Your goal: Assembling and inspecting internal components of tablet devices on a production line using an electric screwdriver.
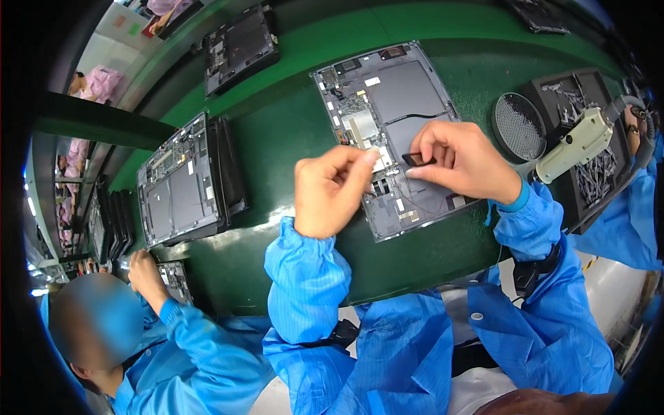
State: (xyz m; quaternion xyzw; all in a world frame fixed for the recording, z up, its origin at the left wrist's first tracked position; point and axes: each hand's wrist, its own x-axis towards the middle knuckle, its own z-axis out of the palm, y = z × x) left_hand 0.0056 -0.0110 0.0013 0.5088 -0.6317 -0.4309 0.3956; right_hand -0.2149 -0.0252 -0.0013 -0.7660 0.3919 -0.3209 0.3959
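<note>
An opened grey laptop base [391, 104] lies on the green belt [277, 138] in front of me, its boards and dark battery packs showing. My right hand [460, 160] pinches a small black flat part [417, 160] just above the base's lower middle. My left hand [332, 190] hovers beside it, fingers curled, thumb and forefinger tips touching a small pale piece near the board. Both arms wear blue sleeves.
A pale electric screwdriver [577, 144] hangs at right over a black tray of screws [588, 173], beside a round mesh dish [519, 126]. More opened laptop bases [181, 183] sit along the belt to the left. A co-worker's hand [144, 271] works at lower left.
</note>
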